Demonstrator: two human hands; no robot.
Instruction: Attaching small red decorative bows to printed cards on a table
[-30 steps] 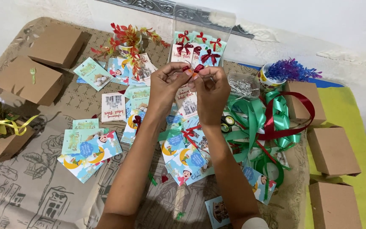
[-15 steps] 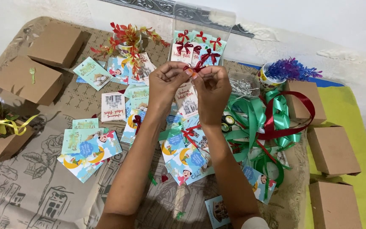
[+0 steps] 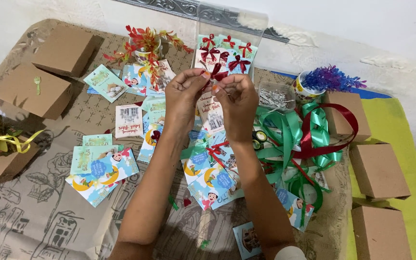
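Note:
My left hand (image 3: pixel 185 94) and my right hand (image 3: pixel 237 98) meet above the middle of the table, fingertips pinched together on a small red ribbon bow (image 3: pixel 216 73). A white printed card (image 3: pixel 212 114) hangs between the palms, just under the bow. Behind the hands lie cards with red bows (image 3: pixel 227 52) attached. Below my forearms a spread of colourful cartoon cards (image 3: pixel 207 173) covers the cloth.
Brown cardboard boxes (image 3: pixel 63 48) stand at the far left, more boxes (image 3: pixel 379 168) at the right. Green and red ribbon loops (image 3: pixel 309 137) pile right of my hands. A cup of red leaves (image 3: pixel 146 45), a purple-tufted cup (image 3: pixel 314 84) and a clear staple box (image 3: pixel 275 95) stand behind.
Both hands stay pinched together at the same spot; the fingers have shifted slightly on the red bow.

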